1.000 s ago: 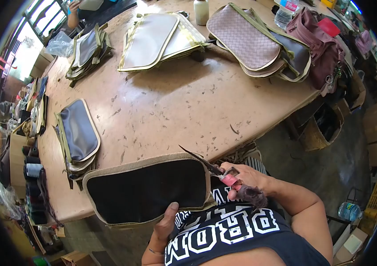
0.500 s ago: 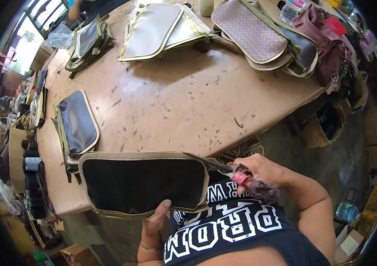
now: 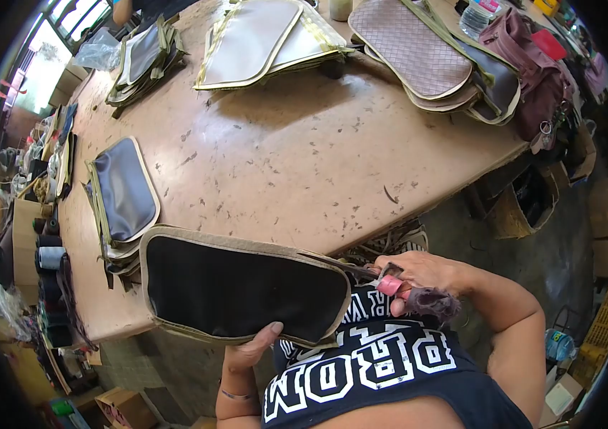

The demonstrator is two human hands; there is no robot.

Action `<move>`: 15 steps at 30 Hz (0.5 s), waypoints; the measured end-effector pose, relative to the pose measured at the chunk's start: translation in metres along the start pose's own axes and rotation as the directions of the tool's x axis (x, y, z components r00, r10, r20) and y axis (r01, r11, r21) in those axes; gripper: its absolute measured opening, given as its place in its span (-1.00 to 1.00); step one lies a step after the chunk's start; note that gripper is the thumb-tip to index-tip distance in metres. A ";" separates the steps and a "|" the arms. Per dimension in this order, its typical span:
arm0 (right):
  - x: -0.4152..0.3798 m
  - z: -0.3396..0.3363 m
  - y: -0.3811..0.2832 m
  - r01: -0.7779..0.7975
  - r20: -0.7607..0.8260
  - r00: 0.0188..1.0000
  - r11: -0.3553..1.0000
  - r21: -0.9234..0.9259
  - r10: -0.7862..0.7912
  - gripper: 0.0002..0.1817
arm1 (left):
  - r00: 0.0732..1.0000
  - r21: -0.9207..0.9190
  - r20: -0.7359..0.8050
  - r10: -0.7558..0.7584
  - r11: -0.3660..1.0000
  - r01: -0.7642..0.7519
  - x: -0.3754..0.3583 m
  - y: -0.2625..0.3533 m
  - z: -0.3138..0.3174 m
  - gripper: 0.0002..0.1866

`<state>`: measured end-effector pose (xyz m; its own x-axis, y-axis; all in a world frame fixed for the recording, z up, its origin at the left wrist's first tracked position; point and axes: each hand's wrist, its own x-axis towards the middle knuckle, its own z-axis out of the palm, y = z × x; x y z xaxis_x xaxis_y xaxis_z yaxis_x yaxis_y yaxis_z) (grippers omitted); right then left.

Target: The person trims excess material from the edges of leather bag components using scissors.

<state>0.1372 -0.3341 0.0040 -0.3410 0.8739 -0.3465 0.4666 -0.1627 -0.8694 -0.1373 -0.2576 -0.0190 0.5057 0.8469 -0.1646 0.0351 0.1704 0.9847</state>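
Observation:
A black panel (image 3: 239,289) with a tan edge is tilted over the table's front edge. My left hand (image 3: 252,348) grips its lower rim, thumb on the black face. My right hand (image 3: 414,275) is closed around scissors (image 3: 391,275) whose handles are wrapped in pink and dark cloth. The blades lie along the panel's upper right edge, partly hidden. Just left of the panel, a stack of dark blue-grey panels (image 3: 125,189) rests on the table.
On the table (image 3: 275,171) are white panels (image 3: 250,43), woven-pattern panels (image 3: 414,50), another stack (image 3: 143,61), a maroon bag (image 3: 532,79) and a bottle (image 3: 474,18). An open box (image 3: 525,204) stands at the right. A person's arm (image 3: 122,11) shows at the top left.
The panel has shifted slightly right and tilted, its right end lower. The scissor blades now look closer together at its edge. The table view has shifted a little.

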 end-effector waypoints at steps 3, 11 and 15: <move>0.000 -0.001 0.001 -0.007 0.000 1.000 0.997 0.078 0.007 -0.47 | 1.000 0.015 -0.005 -0.028 0.999 0.028 0.000 0.002 -0.002 -0.66; -0.002 -0.003 0.005 -0.055 0.051 0.997 0.993 0.107 0.050 -0.50 | 0.998 0.066 0.061 -0.009 0.998 0.005 0.006 0.003 -0.001 -0.65; 0.002 0.002 0.005 0.002 0.041 0.999 0.999 -0.052 0.000 -0.48 | 0.982 0.106 0.182 -0.039 0.994 0.019 0.005 -0.003 -0.003 -0.54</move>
<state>0.1375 -0.3342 -0.0019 -0.3737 0.8545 -0.3607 0.5076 -0.1371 -0.8506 -0.1375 -0.2528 -0.0224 0.6526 0.7336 -0.1893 0.1360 0.1324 0.9818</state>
